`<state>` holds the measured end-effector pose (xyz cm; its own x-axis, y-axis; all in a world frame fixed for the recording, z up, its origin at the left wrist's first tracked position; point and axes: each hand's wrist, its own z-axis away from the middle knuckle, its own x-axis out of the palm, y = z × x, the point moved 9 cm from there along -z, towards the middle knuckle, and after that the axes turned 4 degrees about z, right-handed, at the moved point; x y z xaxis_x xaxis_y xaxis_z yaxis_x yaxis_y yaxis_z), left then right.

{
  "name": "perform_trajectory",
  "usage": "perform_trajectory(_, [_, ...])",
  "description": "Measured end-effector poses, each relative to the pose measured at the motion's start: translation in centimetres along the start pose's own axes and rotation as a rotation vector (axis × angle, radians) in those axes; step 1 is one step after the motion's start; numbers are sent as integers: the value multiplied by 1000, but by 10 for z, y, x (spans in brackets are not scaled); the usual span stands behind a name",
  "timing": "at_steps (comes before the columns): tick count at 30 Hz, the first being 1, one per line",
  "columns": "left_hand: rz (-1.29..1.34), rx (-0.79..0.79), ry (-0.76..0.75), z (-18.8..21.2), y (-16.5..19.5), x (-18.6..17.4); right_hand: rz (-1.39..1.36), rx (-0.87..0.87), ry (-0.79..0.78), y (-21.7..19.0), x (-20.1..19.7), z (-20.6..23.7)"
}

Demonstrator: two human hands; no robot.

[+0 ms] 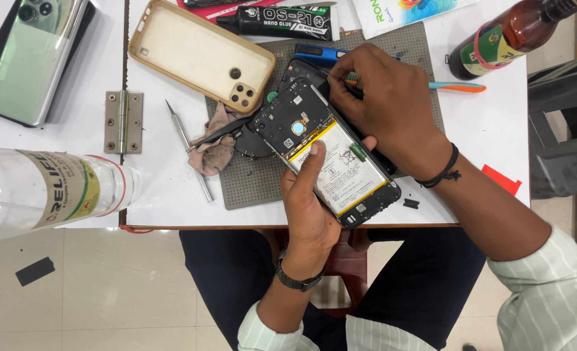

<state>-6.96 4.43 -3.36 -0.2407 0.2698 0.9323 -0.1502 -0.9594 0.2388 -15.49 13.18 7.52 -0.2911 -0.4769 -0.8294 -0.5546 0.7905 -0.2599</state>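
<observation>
Left hand (309, 208) grips opened phone (324, 153); right hand (386, 104) atop

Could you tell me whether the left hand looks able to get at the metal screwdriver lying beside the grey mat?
Probably not as things stand: the left hand is holding the opened phone, though the metal screwdriver lies uncovered nearby.

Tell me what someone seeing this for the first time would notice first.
Most striking is the opened phone at the centre of the grey work mat, back cover off, its battery exposed. The left hand steadies it from below with the thumb on the battery, while the right hand works at its upper edge. Next come the beige phone case at upper left and the brown bottle at top right.
</observation>
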Motion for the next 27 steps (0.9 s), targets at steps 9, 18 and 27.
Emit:
perform_trajectory(9, [-13,12,-13,1,-2,-1,-96,49,-29,4,-4,3])
perform_trajectory(18, [-44,-25,-49,3,-3,7,-38,98,-27,8,-8,-3])
perform_trajectory(27, [-23,-31,-71,3,-4,9,-156,141,-65,24,3,-4])
